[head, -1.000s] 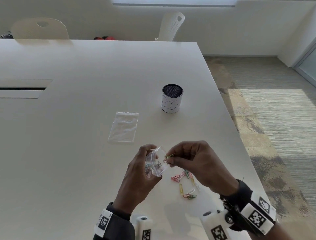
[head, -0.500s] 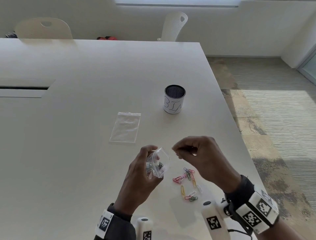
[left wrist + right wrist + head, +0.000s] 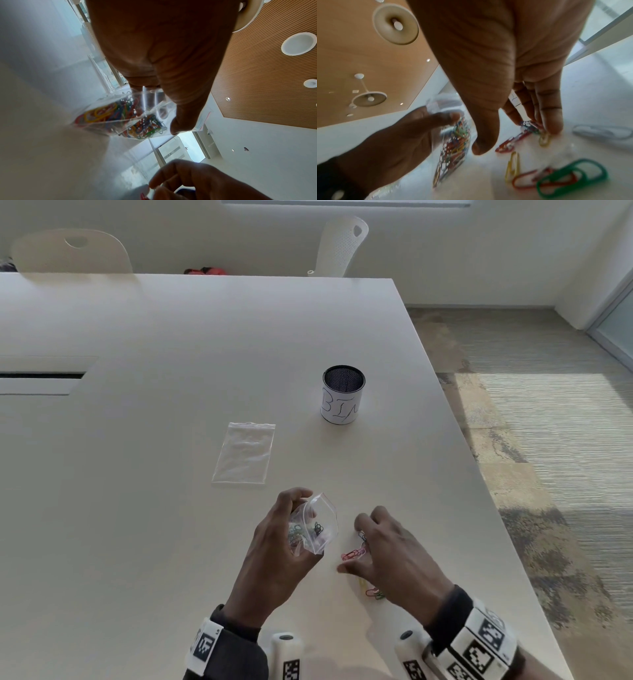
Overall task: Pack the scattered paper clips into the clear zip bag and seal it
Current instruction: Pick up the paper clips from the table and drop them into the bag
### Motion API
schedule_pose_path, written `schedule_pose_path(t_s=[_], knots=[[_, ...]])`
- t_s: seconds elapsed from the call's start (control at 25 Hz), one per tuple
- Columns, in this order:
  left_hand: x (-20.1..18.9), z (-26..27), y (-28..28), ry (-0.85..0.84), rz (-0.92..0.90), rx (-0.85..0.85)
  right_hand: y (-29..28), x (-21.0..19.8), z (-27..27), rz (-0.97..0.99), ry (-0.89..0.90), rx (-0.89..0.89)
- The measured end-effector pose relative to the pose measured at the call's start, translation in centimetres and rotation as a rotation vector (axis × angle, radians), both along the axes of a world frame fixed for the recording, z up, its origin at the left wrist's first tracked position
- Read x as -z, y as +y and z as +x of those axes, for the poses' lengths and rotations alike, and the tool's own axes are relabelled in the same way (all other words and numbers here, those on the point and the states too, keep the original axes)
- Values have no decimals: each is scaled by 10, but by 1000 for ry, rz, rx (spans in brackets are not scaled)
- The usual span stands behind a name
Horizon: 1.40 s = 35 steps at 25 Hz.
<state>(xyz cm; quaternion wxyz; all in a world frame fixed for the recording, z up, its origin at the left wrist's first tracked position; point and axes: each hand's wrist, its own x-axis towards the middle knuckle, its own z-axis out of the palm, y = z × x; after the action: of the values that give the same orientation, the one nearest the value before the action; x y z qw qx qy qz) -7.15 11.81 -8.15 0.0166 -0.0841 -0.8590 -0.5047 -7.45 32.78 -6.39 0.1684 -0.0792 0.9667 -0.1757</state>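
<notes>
**Bag held up, fingers down among loose clips**

Left hand [image 3: 274, 549] raised above the counter [image 3: 137, 525], thumb and fingers curled round the clear zip bag [image 3: 317, 525] and clamped on it. Bag mouth turned up and toward the right hand, red zip strip along its edge, not pressed closed. Inside, a tangle of coloured paper clips [image 3: 120, 115] — yellow, red, blue, green — bunched in the lower part of the bag, seen best from the left wrist.

Right hand [image 3: 387, 553] lowered to the counter just beside the bag, palm down, fingers [image 3: 551, 119] stretched out and touching a small knot of loose paper clips [image 3: 354, 554]. Thumb held apart from the fingers, nothing pinched between them; hand spread, not closed on anything. From the right wrist: blue and red clips under the fingertips, a yellow clip [image 3: 544, 139] right at the tip of one finger, a white clip [image 3: 602, 132] lying off to the outer side of the hand.

Nearer the right wrist, more clips on the counter: a yellow one [image 3: 513, 167], a red one and a green one [image 3: 573, 177] overlapping. Hands close together but not touching.

Beyond the left hand, a second clear zip bag [image 3: 245, 453] flat on the counter. Beyond the right hand and farther off, a dark mesh cup [image 3: 343, 395] wrapped in a white label with handwriting, upright.
</notes>
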Motion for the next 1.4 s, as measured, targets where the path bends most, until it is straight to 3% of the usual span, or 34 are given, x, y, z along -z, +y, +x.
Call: schedule_pose_path(t_s=[0.36, 0.72, 0.88, 1.04, 1.16, 1.4], knots=[[1, 0, -1, 4, 9, 3, -7, 18, -2, -24, 106, -47], [-1, 0, -1, 10, 16, 14, 7, 7, -16, -89, 65, 9], [0, 1, -2, 5, 25, 20, 22, -8, -24, -300, 6, 92], [0, 1, -2, 17, 13, 20, 19, -43, -22, -727, 8, 244], [-1, 1, -1, 36, 4, 22, -1, -67, -19, -935, 11, 232], [-2, 2, -3, 22, 6, 7, -32, -55, -18, -732, 187, 61]])
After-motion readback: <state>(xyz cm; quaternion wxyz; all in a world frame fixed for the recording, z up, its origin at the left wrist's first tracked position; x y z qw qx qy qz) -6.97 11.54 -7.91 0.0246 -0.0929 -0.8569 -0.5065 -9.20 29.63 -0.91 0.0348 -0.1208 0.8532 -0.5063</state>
